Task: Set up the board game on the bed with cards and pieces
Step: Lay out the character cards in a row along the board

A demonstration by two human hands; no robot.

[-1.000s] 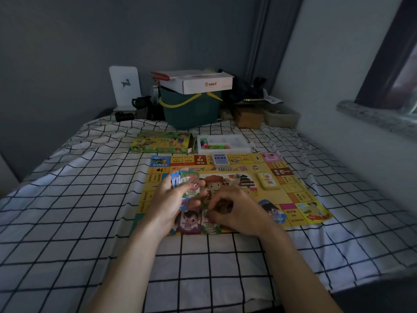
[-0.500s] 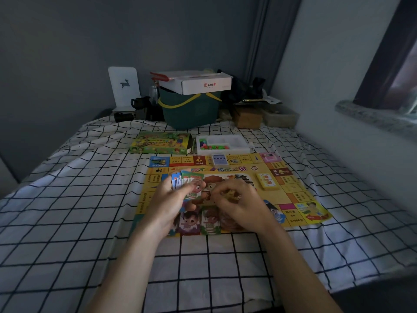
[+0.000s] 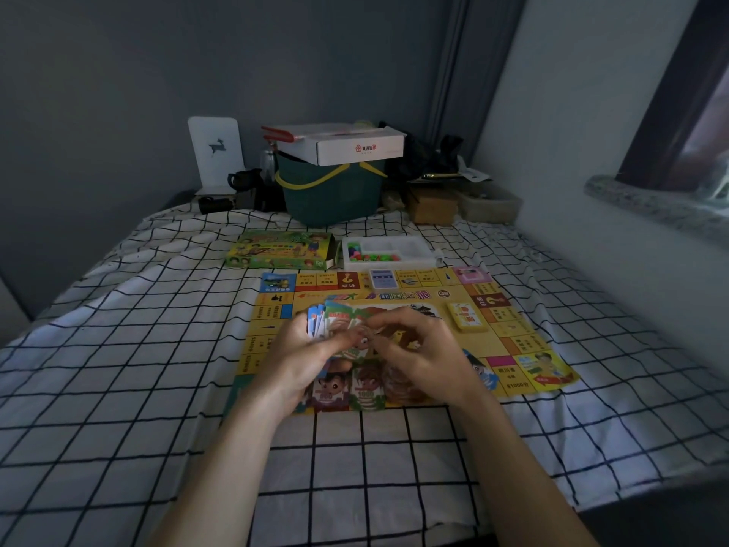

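Cards: left hand (image 3: 294, 361) grips a fanned stack of colourful paper game cards (image 3: 327, 321), fingers curled round its lower edge. Right hand (image 3: 418, 357) meets it at the fan's near-right corner, fingertips pinching what looks like the top card; the exact contact is blurred. Both grips hover over the middle of the yellow printed game board (image 3: 513, 345), which lies flat on the bed with the black-and-white checked sheet (image 3: 118, 369).

Just below the grips, three character cards (image 3: 357, 392) lie side by side on the board's near edge. Beyond and right of the grips: small yellow card deck (image 3: 467, 317). Straight beyond: blue-white card deck (image 3: 383, 279) on the board's far edge, then the white plastic tray of coloured pieces (image 3: 388, 251) and the green cardboard game box (image 3: 278, 254) off the board.

Step in hand, my read: peel one card and lay it down beside the row. Do it well by keeping the left grip firm on the fan, sliding only the top card off with thumb and forefinger, and checking that no second card sticks to it.

Versus a second ago: right hand was lower, near the row on the board; it has risen to the fan. Left hand and the fan have barely moved.
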